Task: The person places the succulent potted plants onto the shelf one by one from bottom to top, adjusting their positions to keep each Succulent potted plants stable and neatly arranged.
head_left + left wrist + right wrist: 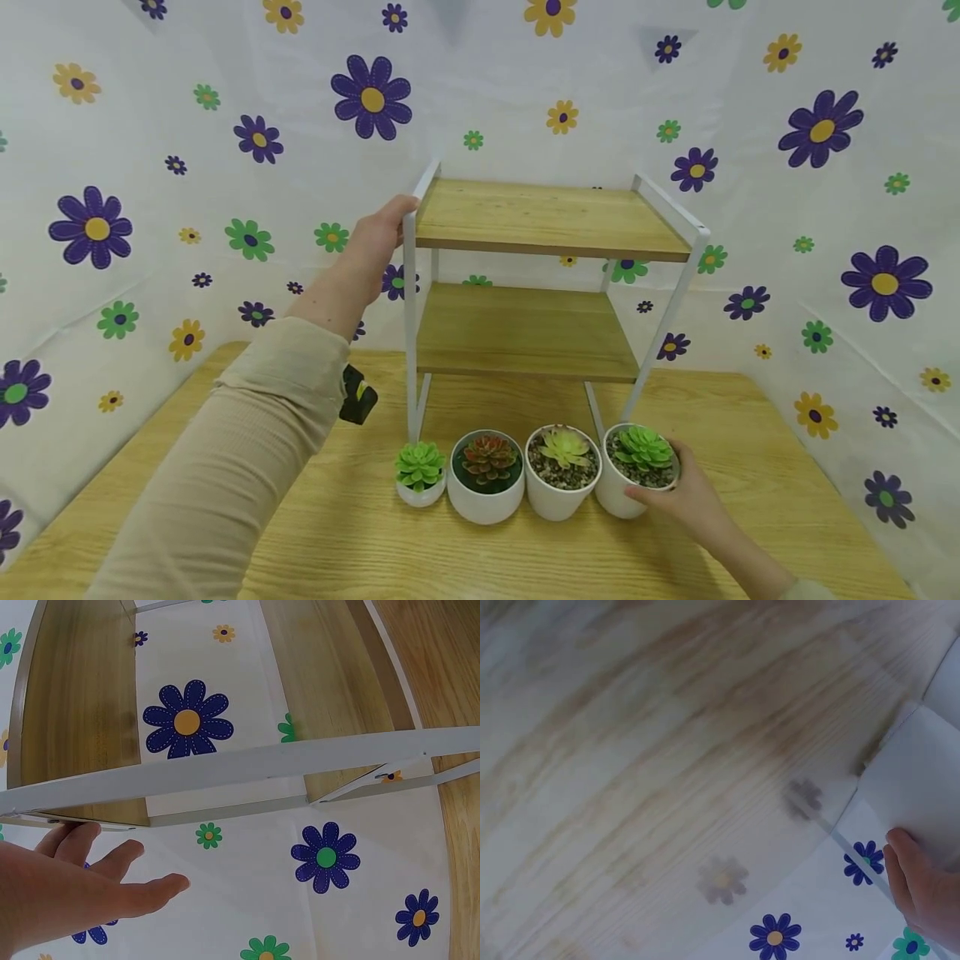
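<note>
While resting the left hand [375,246], loose-fingered, against the upper left side of the two-tier shelf [551,218], gripping the rightmost white pot [617,493], bright green succulent [643,447] and all, with the right hand [688,497]! Holding it just beside the neighbouring pot [557,502], in front of the shelf standing on the worktop [360,533].

bright head view, right wrist seemingly hazy
</note>
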`<action>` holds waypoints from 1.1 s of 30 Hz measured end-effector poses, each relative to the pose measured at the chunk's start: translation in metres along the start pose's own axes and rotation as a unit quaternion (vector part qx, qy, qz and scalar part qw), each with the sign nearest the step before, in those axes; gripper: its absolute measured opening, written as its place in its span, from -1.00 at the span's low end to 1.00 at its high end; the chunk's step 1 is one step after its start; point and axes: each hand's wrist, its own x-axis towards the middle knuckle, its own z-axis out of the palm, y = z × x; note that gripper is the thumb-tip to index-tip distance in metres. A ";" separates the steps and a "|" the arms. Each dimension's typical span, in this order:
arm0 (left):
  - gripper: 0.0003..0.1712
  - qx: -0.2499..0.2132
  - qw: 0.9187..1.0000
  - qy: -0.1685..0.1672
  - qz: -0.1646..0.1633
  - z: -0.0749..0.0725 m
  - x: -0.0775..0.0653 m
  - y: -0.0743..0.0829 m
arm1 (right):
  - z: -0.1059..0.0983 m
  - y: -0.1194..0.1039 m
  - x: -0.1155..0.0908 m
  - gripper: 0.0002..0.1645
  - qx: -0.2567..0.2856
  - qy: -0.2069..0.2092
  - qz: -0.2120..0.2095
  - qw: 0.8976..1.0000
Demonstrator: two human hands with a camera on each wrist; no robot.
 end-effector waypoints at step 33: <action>-0.31 -0.005 1.000 -0.002 0.005 0.003 0.000 0.000 | -0.064 -0.073 -0.026 0.13 -0.042 -0.016 -0.068 0.997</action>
